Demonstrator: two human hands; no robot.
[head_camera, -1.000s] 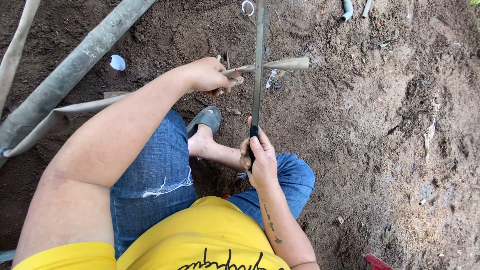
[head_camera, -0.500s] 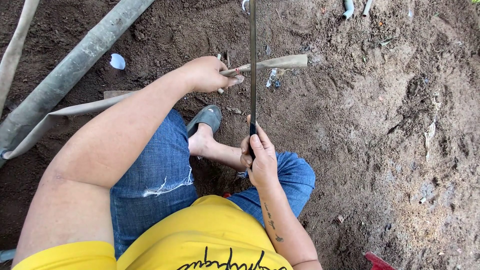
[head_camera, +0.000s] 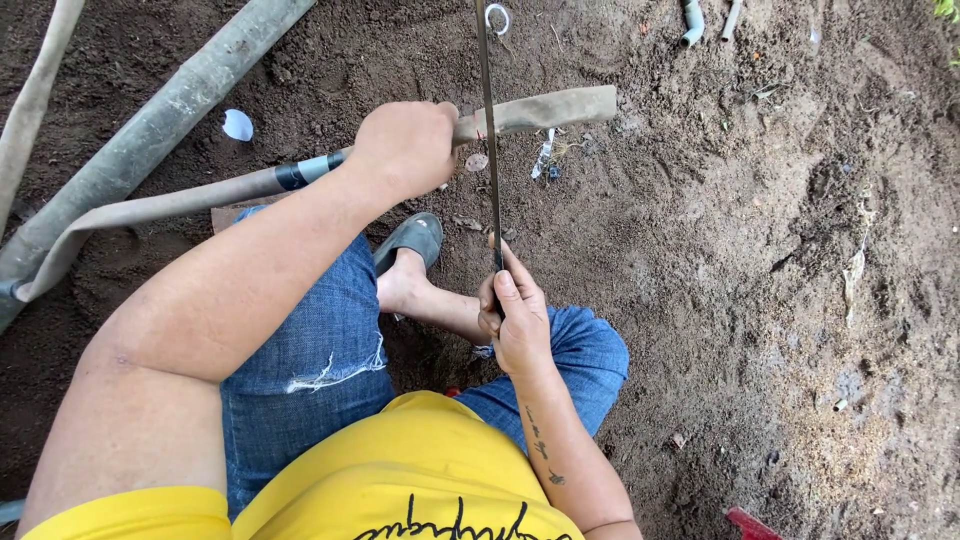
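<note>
Left hand (head_camera: 405, 148) clamped around flattened tan hose (head_camera: 535, 108), pinning it above bare soil; right hand (head_camera: 515, 315) closed on near end of thin saw blade (head_camera: 488, 120), laid across hose just beside left hand; grey slipper (head_camera: 412, 240) below.

Bare brown dirt ground (head_camera: 760, 300) in daylight, with a thick grey pipe (head_camera: 150, 135) lying across it.

Soft, even daylight; sharp focus
</note>
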